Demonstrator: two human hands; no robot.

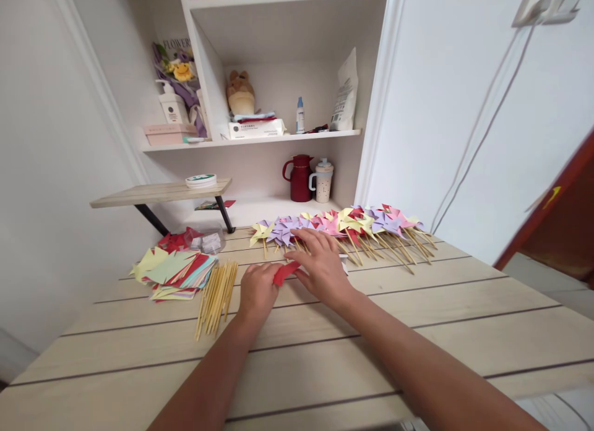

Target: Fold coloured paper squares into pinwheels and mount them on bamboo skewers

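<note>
A piece of red paper is between my two hands, over the middle of the table. My left hand is closed on its left end, the fingers curled around it. My right hand meets the paper's right end with the thumb side, its other fingers stretched forward and apart. Behind the hands lies a row of paper pinwheels in purple, yellow, pink and red on wooden sticks. To the left of my left hand are several loose wooden sticks and a stack of coloured cut paper sheets.
A small raised shelf on black legs stands at the back left, with a clear plastic box beneath its edge. A red jug and a pale cup stand in the cabinet behind. A white cable hangs along the right wall.
</note>
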